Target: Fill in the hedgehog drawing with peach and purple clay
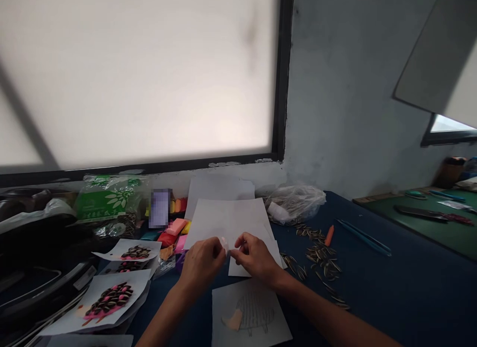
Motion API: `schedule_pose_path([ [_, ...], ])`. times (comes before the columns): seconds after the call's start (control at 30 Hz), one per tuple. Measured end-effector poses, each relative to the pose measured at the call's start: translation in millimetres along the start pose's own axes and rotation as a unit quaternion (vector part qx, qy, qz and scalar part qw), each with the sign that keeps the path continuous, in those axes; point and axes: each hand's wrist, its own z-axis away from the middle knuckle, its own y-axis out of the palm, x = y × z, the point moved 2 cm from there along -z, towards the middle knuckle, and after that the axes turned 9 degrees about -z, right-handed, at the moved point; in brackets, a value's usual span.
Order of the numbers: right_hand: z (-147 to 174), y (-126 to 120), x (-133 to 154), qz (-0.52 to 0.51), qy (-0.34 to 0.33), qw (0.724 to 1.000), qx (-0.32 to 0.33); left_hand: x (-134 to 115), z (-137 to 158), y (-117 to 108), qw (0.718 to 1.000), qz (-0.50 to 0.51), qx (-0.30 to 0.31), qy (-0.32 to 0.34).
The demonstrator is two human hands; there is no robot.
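Note:
My left hand point(204, 260) is closed in a pinch on a small pale pinkish piece point(224, 243), whose material I cannot make out. My right hand point(255, 257) faces it, fingers curled and thumb tip beside the piece; anything between those fingers is too small to name. Both hands are above a stack of white paper point(231, 215). Nearer to me lies a sheet with a pencil drawing of a hedgehog point(257, 309), its snout area covered by a flat peach-coloured patch point(234, 319).
Finished-looking hedgehog pictures with striped seeds point(112, 297) are stacked at left. Behind them are coloured clay packs point(175, 227) and a green bag point(112, 198). Sunflower seeds point(324, 260), an orange stick point(329, 235), blue tweezers point(365, 237) and a clear plastic bag point(298, 200) lie at right.

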Motion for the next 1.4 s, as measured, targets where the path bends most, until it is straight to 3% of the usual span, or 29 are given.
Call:
schedule_pose_path([
  [0.27,4,2,11,-0.030,-0.080,0.995,0.048,-2,-1,4,0.999,0.030,0.035,0.005],
  [0.63,7,3,3,0.198,-0.127,0.972,0.001,-3,-1,8,0.992,0.116,0.044,0.020],
  [0.87,5,0,5,0.235,-0.124,0.964,-0.010,-9,1,5,0.987,0.155,0.039,0.033],
  [1.1,0,-8,3,0.127,-0.093,0.987,-0.031,-15,4,3,0.976,0.192,0.071,0.072],
  [1.27,-5,-5,-2,-0.021,-0.056,0.997,0.043,-13,4,-4,0.970,0.205,0.087,0.094],
  [1.4,-6,-2,-4,-0.107,-0.009,0.991,0.078,1,-1,-16,0.975,0.207,0.046,0.069],
])
